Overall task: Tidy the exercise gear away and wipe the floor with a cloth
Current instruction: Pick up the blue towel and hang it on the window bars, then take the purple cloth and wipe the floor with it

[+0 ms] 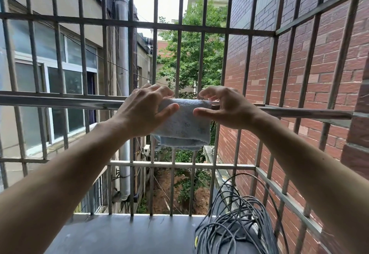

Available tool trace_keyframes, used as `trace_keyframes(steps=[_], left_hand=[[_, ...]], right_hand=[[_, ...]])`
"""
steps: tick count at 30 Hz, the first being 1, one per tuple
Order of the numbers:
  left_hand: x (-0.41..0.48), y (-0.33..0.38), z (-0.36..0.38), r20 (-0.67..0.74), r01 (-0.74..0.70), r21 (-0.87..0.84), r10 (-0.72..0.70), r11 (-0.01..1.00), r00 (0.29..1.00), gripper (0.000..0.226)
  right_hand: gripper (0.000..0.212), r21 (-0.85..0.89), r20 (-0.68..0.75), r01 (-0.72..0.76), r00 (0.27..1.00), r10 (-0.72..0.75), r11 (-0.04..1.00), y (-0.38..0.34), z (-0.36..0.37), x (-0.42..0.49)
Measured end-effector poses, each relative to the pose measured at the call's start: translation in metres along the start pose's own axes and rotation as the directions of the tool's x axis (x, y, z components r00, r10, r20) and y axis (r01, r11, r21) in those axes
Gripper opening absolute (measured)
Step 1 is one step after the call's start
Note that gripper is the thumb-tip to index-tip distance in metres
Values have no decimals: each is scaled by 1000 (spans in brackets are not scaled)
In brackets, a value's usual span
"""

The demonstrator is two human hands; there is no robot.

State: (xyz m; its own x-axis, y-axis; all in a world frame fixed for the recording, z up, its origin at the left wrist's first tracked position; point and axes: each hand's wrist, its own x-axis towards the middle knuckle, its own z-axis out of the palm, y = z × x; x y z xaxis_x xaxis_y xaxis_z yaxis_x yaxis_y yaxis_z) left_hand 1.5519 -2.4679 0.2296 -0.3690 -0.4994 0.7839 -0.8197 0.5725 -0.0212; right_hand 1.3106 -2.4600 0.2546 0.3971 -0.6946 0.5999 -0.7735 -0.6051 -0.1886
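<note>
Two hands are up at the rail (60, 102), look, and the blue cloth (183, 126) is slung over it, folded double, hanging down between them.

Has the person got hold of it?

With the left hand (147, 110), I'd say so. The thumb is pressed on the front and the fingers arch over the top of the rail. The right hand (225, 108) is spread and clawed just beside the cloth's edge. Whether it pinches anything I cannot tell.

What worries you?

That rail is smooth, round, shiny steel, and the cloth is soft, fluffy terry, thick and limp. Only its own weight seems to keep it there. One uneven tug and it could slide off the far side of the rail, slip between the thin upright bars (201, 64) and drop outside. Then no floor gets wiped.

And below the rail?

A flat grey ledge (119, 233), with a springy tangle of grey cable (235, 223) coiled on it. A dangling corner might snag in those loops.
</note>
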Motion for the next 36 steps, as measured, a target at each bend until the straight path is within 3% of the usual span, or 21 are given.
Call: trace_keyframes(steps=[3,8,16,20,23,26,28,36], left_hand=[[-5,3,-2,-43,64,-104,-69,992,997,47],[-24,10,-4,-70,169,-238,-190,956,979,49],[-63,47,-20,-95,313,-461,-397,830,913,47],[-84,75,-27,-84,388,-509,-493,768,866,45],[-107,99,-33,-88,449,-563,-591,694,802,46],[-136,119,-44,-110,511,-584,-685,631,720,45],[-153,128,-59,-119,547,-582,-729,601,674,46],[-231,168,-145,-218,596,-557,-795,578,567,35]], right_hand=[[63,20,-54,-19,998,20,1000,-4,0,-6],[74,209,-211,-63,971,108,976,-17,5,-28],[42,541,-431,-41,844,319,840,-28,25,-78],[39,678,-372,7,866,335,735,-29,31,-98],[48,740,-288,15,911,296,672,-36,38,-107],[39,813,-216,34,945,247,581,-58,44,-116],[43,844,-186,44,959,213,535,-76,47,-121],[54,939,-85,68,996,34,338,-171,52,-163]])
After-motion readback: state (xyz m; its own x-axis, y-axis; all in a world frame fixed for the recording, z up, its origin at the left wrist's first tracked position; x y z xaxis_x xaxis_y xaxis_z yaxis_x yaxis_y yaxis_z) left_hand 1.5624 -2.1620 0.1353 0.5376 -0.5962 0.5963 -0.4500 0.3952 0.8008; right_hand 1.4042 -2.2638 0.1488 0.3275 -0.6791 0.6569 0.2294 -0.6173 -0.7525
